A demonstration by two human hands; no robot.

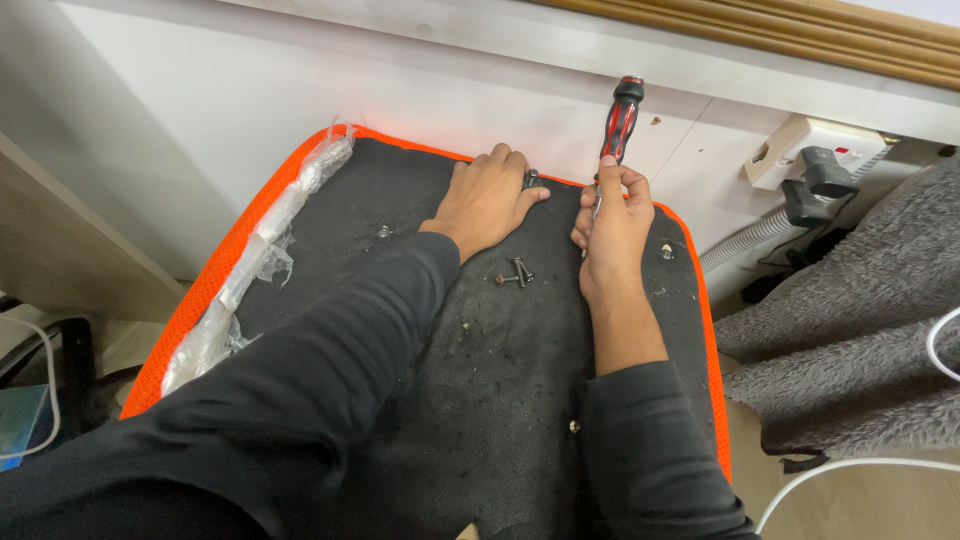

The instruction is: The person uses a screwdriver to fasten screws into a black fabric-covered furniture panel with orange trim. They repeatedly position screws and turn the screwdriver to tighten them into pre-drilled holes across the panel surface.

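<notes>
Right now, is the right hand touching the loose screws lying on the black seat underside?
Apart. The head view shows the right hand gripping the red-and-black screwdriver, while the loose screws lie on the black panel with bare fabric plainly between them and the hand.

Black, orange and grey in my view.
I see a screwdriver [622, 118] with a red-and-black striped handle, and a seat base [480, 360] of speckled black fabric edged in bright orange mesh. My sleeves [330, 380] are plain black. The blanket [850, 330] is fuzzy grey, the wall [300, 90] white, the socket [815, 150] cream with a dark grey plug [828, 170], the moulding [800, 25] golden brown.
</notes>
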